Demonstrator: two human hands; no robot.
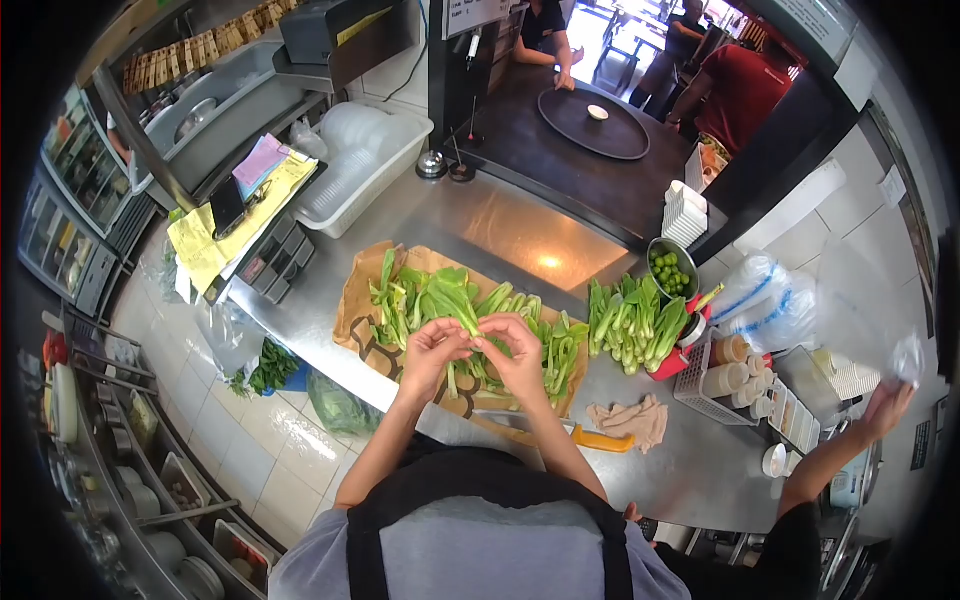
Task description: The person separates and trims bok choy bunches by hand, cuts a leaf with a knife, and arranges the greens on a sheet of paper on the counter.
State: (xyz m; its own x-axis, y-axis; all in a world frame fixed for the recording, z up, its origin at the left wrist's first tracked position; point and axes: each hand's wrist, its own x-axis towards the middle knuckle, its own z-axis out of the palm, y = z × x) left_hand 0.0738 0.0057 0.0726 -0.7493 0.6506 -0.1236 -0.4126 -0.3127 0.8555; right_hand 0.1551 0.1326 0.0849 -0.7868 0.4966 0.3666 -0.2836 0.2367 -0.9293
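My left hand (pixel 437 352) and my right hand (pixel 512 350) meet over the counter, fingertips pinched on the stem end of one bok choy (pixel 452 297). Its broad green leaves point away from me. Below it, loose bok choy leaves and stalks (pixel 555 345) lie spread over a brown paper bag (pixel 350 318) with dark printing. Right of the bag is a pile of bok choy with pale green bases (pixel 632 325). A knife with an orange handle (pixel 603 439) rests at the bag's near edge, beside a crumpled pinkish cloth (pixel 640 420).
A metal bowl of green limes (pixel 672 268) and a basket of lidded containers (pixel 722 378) stand at the right. A white bin (pixel 372 165), bell (pixel 431 165) and order papers (pixel 225 228) are at the left. A co-worker's hand (pixel 888 408) holds a plastic bag at the far right.
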